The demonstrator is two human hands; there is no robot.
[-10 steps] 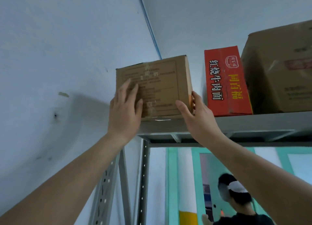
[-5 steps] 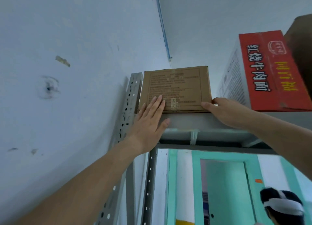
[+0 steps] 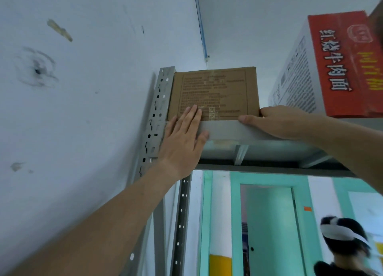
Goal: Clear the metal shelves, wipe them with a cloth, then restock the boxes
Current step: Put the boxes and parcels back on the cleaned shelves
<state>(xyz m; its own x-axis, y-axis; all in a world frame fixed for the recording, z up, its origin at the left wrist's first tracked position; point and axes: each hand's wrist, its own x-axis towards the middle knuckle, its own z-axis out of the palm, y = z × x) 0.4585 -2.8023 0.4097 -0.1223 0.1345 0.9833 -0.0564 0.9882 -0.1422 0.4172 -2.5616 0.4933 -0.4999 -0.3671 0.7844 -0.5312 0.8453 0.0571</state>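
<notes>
Cardboard box: printed text too small to read, lower left corner covered by left hand, fingertips of right hand hidden round its right side; red box cut by right edge; person lower right, blurred, cropped.

The brown box, held out over the near edge of the shelf a second ago, now sits pushed back beside the left upright, with the left hand flat against it.
</notes>
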